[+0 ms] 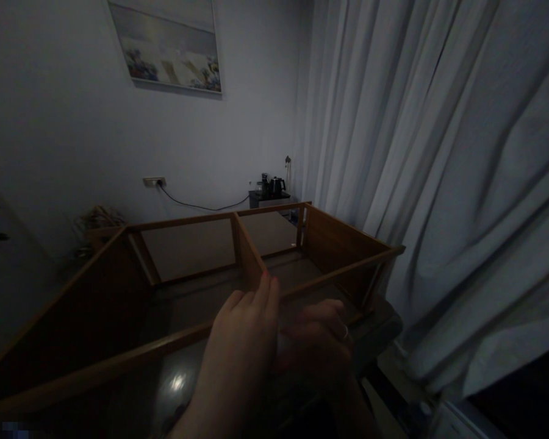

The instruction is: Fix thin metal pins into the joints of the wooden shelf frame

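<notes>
Lower centre, left hand and right hand half-curl, holding I can't tell what; wooden frame looks joined, open above.

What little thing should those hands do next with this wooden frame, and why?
Perhaps settle the left hand on the divider where it meets the front rail: its fingertips show by that joint, so it could brace the wooden frame for the right hand, which is blurred. Whether that one grips anything is too dark to tell.
</notes>
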`<act>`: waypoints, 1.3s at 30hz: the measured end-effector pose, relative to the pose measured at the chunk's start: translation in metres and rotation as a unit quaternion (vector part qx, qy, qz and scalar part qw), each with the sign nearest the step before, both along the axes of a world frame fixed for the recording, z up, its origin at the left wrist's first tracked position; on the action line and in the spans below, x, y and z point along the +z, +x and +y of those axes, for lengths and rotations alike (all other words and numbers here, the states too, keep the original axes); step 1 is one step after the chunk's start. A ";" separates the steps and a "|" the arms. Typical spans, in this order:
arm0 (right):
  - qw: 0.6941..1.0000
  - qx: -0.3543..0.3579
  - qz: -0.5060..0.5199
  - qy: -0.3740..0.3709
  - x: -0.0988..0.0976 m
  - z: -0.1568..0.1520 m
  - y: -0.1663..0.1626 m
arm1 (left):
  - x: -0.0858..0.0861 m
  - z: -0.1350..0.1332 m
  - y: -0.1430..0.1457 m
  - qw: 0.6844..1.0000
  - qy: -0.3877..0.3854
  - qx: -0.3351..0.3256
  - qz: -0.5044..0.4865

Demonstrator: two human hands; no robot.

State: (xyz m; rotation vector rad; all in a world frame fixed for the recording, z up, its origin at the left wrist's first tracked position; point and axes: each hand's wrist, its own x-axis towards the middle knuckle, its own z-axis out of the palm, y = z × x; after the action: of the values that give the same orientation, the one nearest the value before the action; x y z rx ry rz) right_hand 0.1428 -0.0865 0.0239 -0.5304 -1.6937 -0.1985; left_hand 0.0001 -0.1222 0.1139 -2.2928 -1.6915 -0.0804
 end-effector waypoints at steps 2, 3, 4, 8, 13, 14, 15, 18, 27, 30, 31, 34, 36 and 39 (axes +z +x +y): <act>1.000 0.004 0.021 0.015 0.006 0.001 -0.004 | 0.002 0.001 0.001 1.000 -0.007 0.006 0.007; 0.999 0.003 0.030 0.024 0.010 0.001 -0.005 | 0.004 0.001 0.001 1.000 -0.009 0.010 0.008; 0.999 0.000 0.039 0.035 0.014 0.001 -0.006 | 0.004 0.001 0.001 1.000 -0.009 0.011 0.007; 0.997 -0.002 0.063 0.039 0.024 -0.001 -0.010 | 0.005 -0.001 0.001 1.000 -0.006 0.009 0.002; 0.993 -0.003 0.109 -0.032 0.013 -0.005 -0.013 | 0.002 -0.002 0.000 1.000 0.001 0.008 0.005; 0.991 0.002 0.119 -0.059 0.009 -0.006 -0.012 | 0.002 -0.002 0.000 1.000 0.003 0.007 0.005; 0.988 0.009 0.130 -0.088 0.006 -0.007 -0.012 | 0.001 -0.001 0.000 1.000 0.007 0.006 0.007; 0.974 0.014 0.154 -0.168 -0.001 -0.010 -0.010 | -0.002 0.001 0.000 1.000 0.022 0.003 0.009; 0.994 0.042 0.063 -0.085 -0.004 -0.011 -0.007 | -0.003 -0.001 -0.001 1.000 0.014 0.004 -0.003; 0.998 0.062 0.007 -0.031 -0.002 -0.010 -0.008 | 0.001 0.000 0.000 1.000 0.003 0.008 -0.010; 0.998 0.062 -0.006 -0.024 -0.001 -0.010 -0.008 | 0.002 0.000 0.000 1.000 -0.002 0.009 -0.012; 0.997 0.065 -0.012 -0.031 0.004 -0.010 -0.009 | 0.003 0.002 0.001 1.000 -0.008 0.010 -0.015; 0.997 0.072 -0.004 -0.038 0.008 -0.009 -0.011 | 0.003 0.004 0.001 1.000 -0.012 0.012 -0.012; 0.997 0.057 0.031 -0.039 0.013 -0.005 -0.013 | 0.003 0.004 0.001 1.000 -0.013 0.011 -0.005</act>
State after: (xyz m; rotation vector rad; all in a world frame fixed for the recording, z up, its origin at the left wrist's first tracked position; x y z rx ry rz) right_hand 0.1294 -0.0914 0.0365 -0.4919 -1.6714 -0.0334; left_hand 0.0010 -0.1187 0.1168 -2.2959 -1.7318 -0.0642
